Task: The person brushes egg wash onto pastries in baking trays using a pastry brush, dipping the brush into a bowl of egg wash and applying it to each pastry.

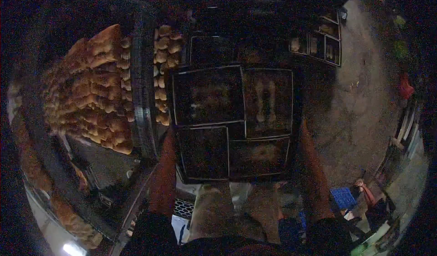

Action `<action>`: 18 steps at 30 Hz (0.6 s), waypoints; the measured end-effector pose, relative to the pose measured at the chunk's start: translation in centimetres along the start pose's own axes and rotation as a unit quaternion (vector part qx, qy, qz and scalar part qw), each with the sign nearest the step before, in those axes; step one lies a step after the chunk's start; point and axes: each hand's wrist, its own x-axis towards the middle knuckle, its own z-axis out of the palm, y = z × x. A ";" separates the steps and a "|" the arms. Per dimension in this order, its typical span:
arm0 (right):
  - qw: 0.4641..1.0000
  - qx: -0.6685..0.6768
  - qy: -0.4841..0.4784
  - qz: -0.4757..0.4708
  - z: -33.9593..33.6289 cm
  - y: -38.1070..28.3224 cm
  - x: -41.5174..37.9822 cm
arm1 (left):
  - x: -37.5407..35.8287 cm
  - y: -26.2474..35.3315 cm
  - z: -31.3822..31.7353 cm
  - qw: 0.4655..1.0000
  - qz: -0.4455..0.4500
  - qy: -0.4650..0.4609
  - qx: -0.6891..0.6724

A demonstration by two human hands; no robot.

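Note:
I hold a dark, square baking pan (236, 129) with several rectangular compartments, whose thin rims catch the light. It is in front of my body, over my legs, and its compartments look dark inside with faint pale patches. My left hand (170, 136) grips its left side and my right hand (304, 127) its right side. The fingers of both hands are mostly lost in shadow or behind the pan's edges.
Rows of browned bread loaves (98, 92) fill the left, with a metal rail (144, 87) beside them. Another compartmented pan (321, 40) is at the upper right, by the floor (362, 101). At the lower right are a blue crate (342, 197) and another person's arm (367, 193).

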 end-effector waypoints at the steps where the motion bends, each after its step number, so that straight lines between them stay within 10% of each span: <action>1: 1.000 0.001 -0.004 0.001 0.1 -0.1 0.7 | 0.3 0.0 0.0 1.000 -0.001 0.005 0.003; 18: 0.999 0.021 -0.034 -0.022 7.1 -2.5 9.8 | 15.3 1.2 3.4 0.997 0.049 0.041 0.045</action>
